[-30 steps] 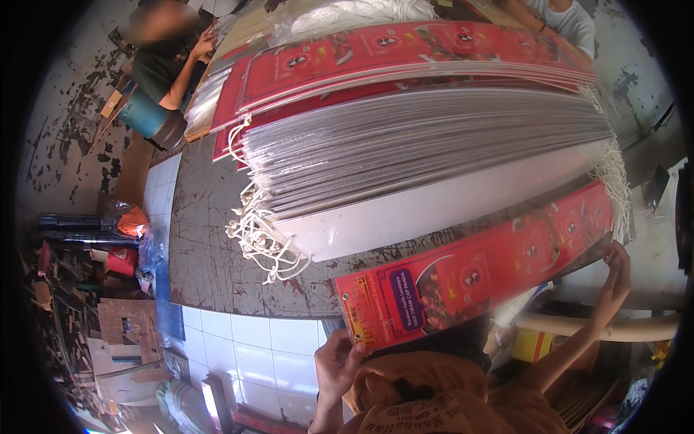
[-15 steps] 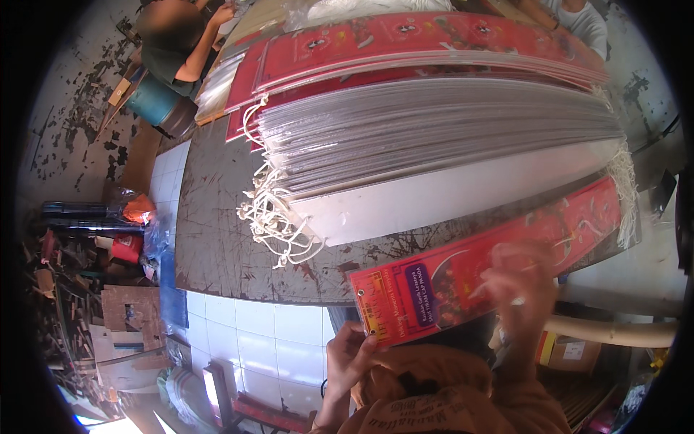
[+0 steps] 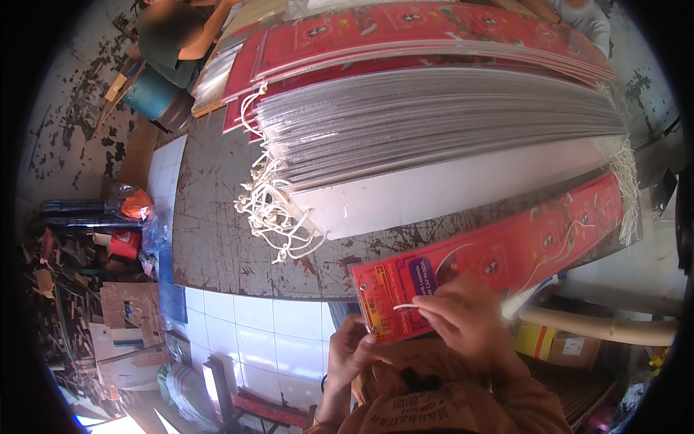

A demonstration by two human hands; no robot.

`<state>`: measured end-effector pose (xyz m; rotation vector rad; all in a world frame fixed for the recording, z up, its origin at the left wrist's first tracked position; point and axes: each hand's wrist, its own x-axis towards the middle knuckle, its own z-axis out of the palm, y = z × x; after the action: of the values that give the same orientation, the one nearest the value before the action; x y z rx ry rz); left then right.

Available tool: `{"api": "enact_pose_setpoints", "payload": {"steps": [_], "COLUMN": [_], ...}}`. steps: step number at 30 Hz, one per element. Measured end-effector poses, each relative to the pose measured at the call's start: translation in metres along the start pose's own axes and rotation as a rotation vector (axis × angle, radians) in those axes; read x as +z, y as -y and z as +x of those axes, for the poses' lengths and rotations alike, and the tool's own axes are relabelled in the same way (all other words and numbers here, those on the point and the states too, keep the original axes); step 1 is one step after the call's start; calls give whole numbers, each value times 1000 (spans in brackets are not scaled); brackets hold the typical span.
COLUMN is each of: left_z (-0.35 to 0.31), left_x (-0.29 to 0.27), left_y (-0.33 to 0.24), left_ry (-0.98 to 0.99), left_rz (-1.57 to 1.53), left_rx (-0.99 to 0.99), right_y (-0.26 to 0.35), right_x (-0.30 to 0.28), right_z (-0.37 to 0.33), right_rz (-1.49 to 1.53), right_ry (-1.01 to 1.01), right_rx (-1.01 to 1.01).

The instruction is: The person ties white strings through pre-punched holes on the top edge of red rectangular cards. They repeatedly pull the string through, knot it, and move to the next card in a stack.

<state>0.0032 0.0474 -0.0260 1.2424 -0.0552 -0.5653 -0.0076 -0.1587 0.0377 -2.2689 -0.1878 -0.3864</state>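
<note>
A long red printed sign [image 3: 531, 242] with an eyelet at each near-left corner slants across the table's front edge. My left hand [image 3: 350, 351] grips its lower left corner, thumb on top beside the lower eyelet. Over the sign's left part, my right hand [image 3: 466, 318] pinches a thin white cord [image 3: 406, 307], its short end pointing left toward the eyelets. More loose cord lies across the sign's right part. Just behind is a thick stack of similar signs [image 3: 448, 130], the front one showing a plain white back, with knotted white cords [image 3: 275, 210] bunched at its left end.
The scratched dark table [image 3: 210, 217] holds further red signs [image 3: 426, 32] at the back. People are at the far left [image 3: 173, 54] and far right [image 3: 589, 25]. A pale tube [image 3: 600, 327] and a cardboard box [image 3: 575, 351] are at the right; scraps [image 3: 58, 311] lie at the left.
My right hand has moved left and down along the sign, and the cord end in its fingers now shows clearly. My left hand keeps its hold on the corner.
</note>
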Motion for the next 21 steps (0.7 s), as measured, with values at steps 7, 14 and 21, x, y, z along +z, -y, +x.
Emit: {"api": "enact_pose_setpoints", "payload": {"steps": [7,14,21], "left_z": [0,1,3], "left_x": [-9,-10,-9], "left_y": [12,15,13], "left_ry": [-78,-64,10], "left_rz": [-166,-95,-140], "left_rx": [-116,-119,-66], "right_y": [6,8,12], "right_x": [14,17,22], "right_z": [-3,-2,2], "right_rz": [28,-87,-120], "right_ry": [108,187,229], "right_rx": [-142,-236,-296]}}
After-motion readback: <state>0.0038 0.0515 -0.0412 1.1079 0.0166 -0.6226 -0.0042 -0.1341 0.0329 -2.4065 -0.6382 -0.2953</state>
